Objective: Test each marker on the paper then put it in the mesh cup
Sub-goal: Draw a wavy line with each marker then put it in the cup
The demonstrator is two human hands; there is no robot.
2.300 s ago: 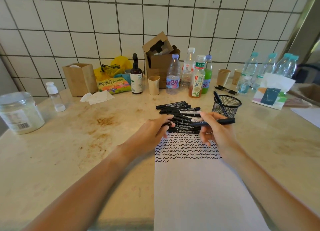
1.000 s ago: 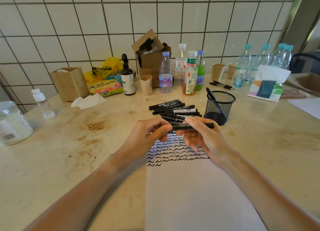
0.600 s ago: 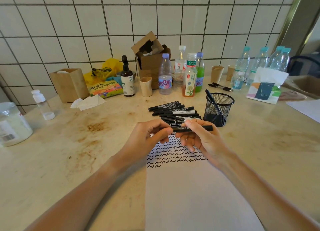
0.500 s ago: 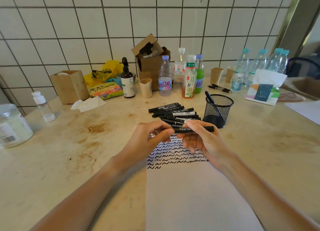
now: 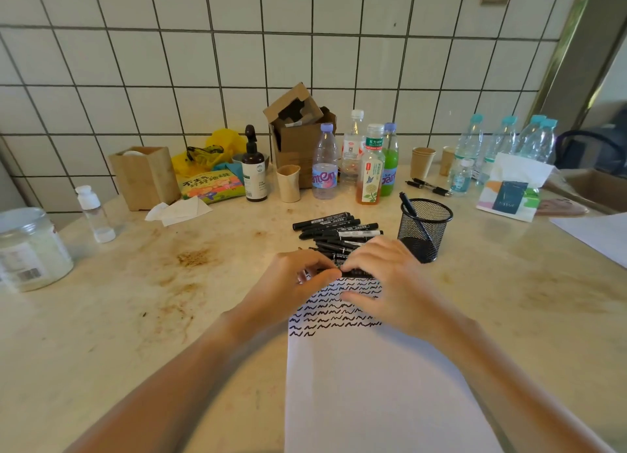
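Both hands meet over the top of the paper [image 5: 373, 384], sharing one black marker [image 5: 356, 273] held level just above the rows of squiggles. The left hand [image 5: 298, 283] pinches its left end, probably the cap; the right hand [image 5: 386, 276] has fingers curled over the barrel. This looks like the uncapping step before a test stroke. Next, the cap must be pulled straight off and the tip brought down to the blank space after the last short row of squiggles. The pile of markers [image 5: 336, 232] lies on the table [image 5: 135, 300] just beyond the hands, and the mesh cup [image 5: 425, 228], right of the pile, already holds one marker.
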